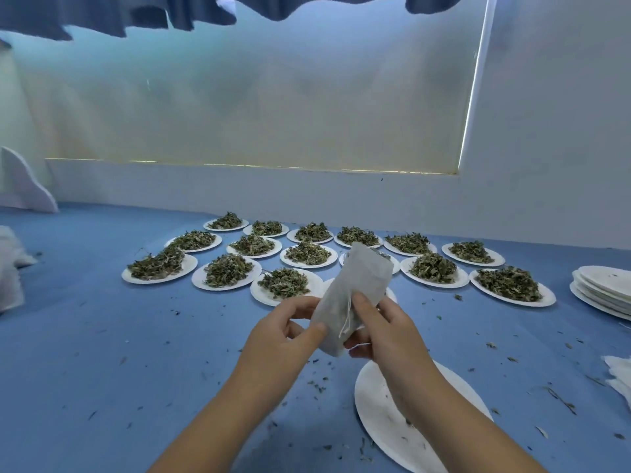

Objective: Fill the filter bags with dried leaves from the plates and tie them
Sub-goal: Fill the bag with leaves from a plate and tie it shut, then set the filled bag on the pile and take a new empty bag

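From the head view we see both hands raised over the blue table point(102, 336), holding one white filter bag point(355, 295) between them. The bag is in the air, tilted, with its far end pointing up and away towards the plates and its near end down between the two hands. The left hand point(290, 331) pinches the bag's near left edge between thumb and curled fingers. The right hand point(382, 332) grips the other side, its thumb pressed on the front of the bag and its fingers curled behind. A thin white drawstring point(346, 319) hangs down the bag just beside the right thumb. We cannot tell how full the bag is.

Beyond the hands, white paper plates point(201, 279) stand in rows, each with a heap of dried leaves point(227, 269). An empty paper plate point(379, 404) lies near us, partly under the right forearm, with a few crumbs on it. A stack of empty plates point(604, 291) sits at the right, and leaf bits are scattered across the table.
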The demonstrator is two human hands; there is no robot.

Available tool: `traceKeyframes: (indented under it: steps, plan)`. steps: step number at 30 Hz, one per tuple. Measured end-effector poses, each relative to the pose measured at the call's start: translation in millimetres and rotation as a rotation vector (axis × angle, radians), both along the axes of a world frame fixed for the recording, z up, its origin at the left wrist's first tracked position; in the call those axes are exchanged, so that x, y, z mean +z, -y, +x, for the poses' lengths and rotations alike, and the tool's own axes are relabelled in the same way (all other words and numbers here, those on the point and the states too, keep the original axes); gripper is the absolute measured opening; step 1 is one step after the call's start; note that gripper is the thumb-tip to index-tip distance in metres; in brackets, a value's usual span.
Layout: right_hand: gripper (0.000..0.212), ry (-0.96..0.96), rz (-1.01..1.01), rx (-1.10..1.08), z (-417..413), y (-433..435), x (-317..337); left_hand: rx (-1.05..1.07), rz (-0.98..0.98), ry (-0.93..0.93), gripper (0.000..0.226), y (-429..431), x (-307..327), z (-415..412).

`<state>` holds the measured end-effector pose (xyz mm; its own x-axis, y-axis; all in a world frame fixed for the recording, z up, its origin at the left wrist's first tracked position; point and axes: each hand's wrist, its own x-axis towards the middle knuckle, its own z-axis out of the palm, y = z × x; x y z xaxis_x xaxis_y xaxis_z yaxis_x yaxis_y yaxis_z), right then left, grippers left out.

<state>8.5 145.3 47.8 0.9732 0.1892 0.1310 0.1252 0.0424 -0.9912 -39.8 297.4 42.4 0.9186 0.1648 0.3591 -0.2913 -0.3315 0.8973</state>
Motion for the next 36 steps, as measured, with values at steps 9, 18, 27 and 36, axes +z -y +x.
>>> traceKeyframes:
  steps: [9,18,27,36]
  plan:
    - [0.025,0.015,-0.169,0.347,-30.4,-151.2,14.4,0.257,0.138,-0.079,0.031,-131.9,-0.3,-60.0]
    - [0.039,-0.169,-0.146,0.627,-51.5,-303.4,-5.2,0.593,0.106,-0.124,0.01,-290.9,-0.6,-120.6]
    - [0.046,-0.619,0.333,0.629,-23.3,-316.8,-27.3,0.907,0.067,-0.269,0.034,-427.2,-22.8,-98.7]
    - [0.051,-0.564,0.31,0.647,-20.3,-323.2,-34.8,1.108,0.251,-0.396,0.027,-481.7,-38.3,-50.9]
